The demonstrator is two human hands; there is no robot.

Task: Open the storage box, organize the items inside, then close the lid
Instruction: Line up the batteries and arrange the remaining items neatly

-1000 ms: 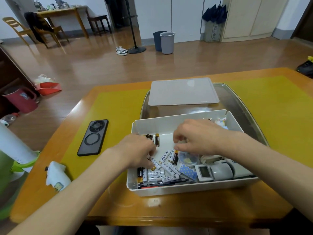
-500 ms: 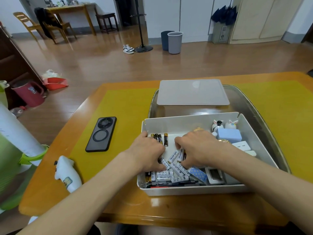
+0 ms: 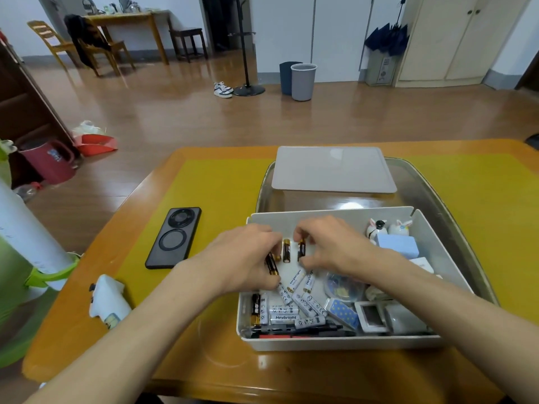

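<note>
The white storage box stands open on a metal tray, its grey lid lying flat behind it. Both hands are inside the box at its far left. My left hand holds a black-and-gold battery between thumb and fingers. My right hand pinches another black-and-gold battery. A third one lies between them. White batteries, pens, a blue box, small figurines and a small display device fill the rest.
A black phone lies on the yellow mat left of the tray. A small white figure sits near the table's front left edge. A green-and-white appliance stands at the far left.
Both hands moved from the white batteries near the box's front toward its far left wall and now hold black-and-gold batteries. The camera view shifted, showing more of the box's right side.
</note>
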